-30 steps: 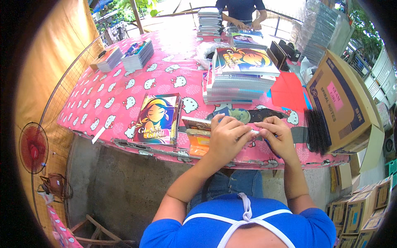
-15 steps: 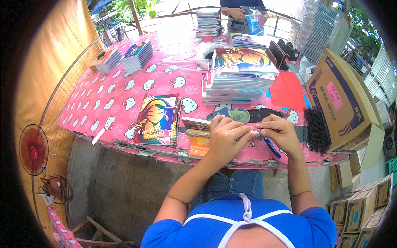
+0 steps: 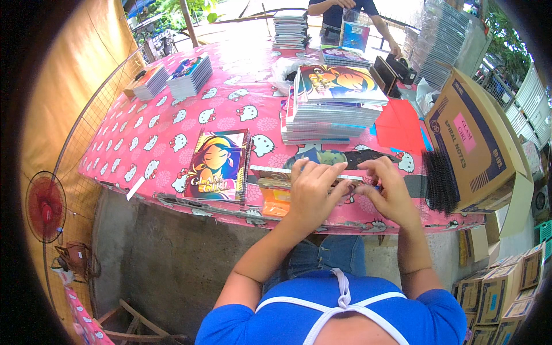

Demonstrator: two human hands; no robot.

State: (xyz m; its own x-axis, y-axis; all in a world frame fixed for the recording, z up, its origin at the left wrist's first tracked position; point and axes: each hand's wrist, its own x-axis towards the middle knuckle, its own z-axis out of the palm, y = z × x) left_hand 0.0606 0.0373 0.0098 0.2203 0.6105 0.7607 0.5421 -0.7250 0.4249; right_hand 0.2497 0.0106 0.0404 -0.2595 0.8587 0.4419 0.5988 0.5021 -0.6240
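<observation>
My left hand (image 3: 316, 192) grips a spiral notebook (image 3: 270, 172) stood on its long edge, its bound side upward and orange on the face toward me. At the notebook's right end is my right hand (image 3: 394, 198), its fingers bent and its thumb close to the end of the binding. A small bit of blue shows among those fingers; what they hold is mostly hidden. To the left, another spiral notebook (image 3: 218, 167) with a colourful cartoon-face cover lies flat near the table edge.
A tall notebook stack (image 3: 333, 121) stands ahead, beside red sheets (image 3: 399, 126). On the right are black binding coils (image 3: 440, 184) and a large carton (image 3: 471, 144). Two smaller notebook piles (image 3: 190, 77) sit far left. Across the pink table (image 3: 138, 123), another person (image 3: 351, 17) handles a blue-covered item.
My right hand has shifted down over where a blue pen-like thing showed, and its fingers have spread from their pinch. The other person's arm now reaches down to the right.
</observation>
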